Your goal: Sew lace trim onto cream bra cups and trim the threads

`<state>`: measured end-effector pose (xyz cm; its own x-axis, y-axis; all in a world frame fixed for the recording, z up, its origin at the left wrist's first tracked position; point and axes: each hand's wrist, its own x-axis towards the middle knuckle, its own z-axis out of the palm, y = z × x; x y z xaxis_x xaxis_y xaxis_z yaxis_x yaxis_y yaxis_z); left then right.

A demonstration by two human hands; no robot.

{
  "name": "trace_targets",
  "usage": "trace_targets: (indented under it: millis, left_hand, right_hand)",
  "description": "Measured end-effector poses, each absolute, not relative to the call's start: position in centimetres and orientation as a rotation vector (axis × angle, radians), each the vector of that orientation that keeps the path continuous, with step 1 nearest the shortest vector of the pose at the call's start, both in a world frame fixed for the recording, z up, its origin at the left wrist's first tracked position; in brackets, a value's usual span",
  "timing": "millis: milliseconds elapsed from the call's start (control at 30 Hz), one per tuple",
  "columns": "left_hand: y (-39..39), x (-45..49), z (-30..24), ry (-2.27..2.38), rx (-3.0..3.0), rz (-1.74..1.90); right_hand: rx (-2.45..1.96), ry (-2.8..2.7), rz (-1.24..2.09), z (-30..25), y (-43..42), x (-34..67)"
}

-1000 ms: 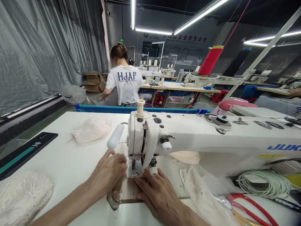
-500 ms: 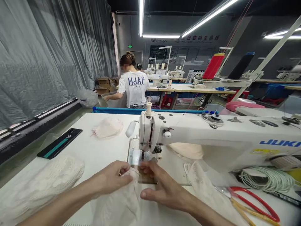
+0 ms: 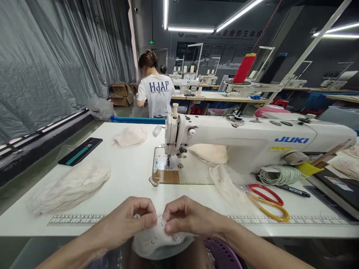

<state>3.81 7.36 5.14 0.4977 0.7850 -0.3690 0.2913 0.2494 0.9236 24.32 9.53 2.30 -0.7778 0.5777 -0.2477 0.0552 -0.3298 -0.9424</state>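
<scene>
We are in a sewing workshop: a sewing machine (image 3: 252,130) stands on our table (image 3: 130,175), more machines (image 3: 187,84) line a bench (image 3: 213,98) beyond, thread cones (image 3: 244,68) rise nearby, and wall lettering (image 3: 191,36) reads "CLOTHING".

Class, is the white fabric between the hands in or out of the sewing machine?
Out: the left hand and right hand pinch the white fabric at the front edge of the table, apart from the sewing machine.

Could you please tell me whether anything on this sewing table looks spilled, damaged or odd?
Nothing looks spilled or plainly damaged. Only the scissors seem slightly odd: one handle is red, the other orange-yellow. Their blades point toward the pale cloth by the sewing machine; whether they touch it is unclear.
</scene>
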Motion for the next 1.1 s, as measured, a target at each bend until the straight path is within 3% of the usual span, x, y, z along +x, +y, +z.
trace_targets:
  millis: [333,500,667,767,933,1033,1100]
  left_hand:
    - [3.8,3.8,3.1,1.012,1.106,0.491]
    - [3.5,2.9,3.5,0.974,0.97,0.507]
    - [5.5,2.1,4.9,1.002,0.994,0.522]
    - [7.9,1.7,7.6,1.013,1.211,0.573]
    - [11.4,0.8,11.7,1.053,1.79,0.605]
    - [11.8,0.3,9.2,1.022,2.034,0.447]
    - [11.2,-0.5,5.9,1.051,2.08,0.358]
  right_hand:
    - [-0.888,-1.577,2.13,2.0,6.1,25.1]
    - [-0.85,-1.579,2.251,1.2,5.2,26.2]
    - [-0.885,-1.649,2.159,1.5,5.8,27.0]
    - [-0.902,-1.875,1.81,4.5,7.7,27.5]
    - [-0.84,-2.308,0.746,9.1,10.6,28.0]
    - [-0.842,-2.465,0.354,7.1,11.1,27.8]
    - [-0.921,-2.539,0.313,4.7,10.9,28.0]
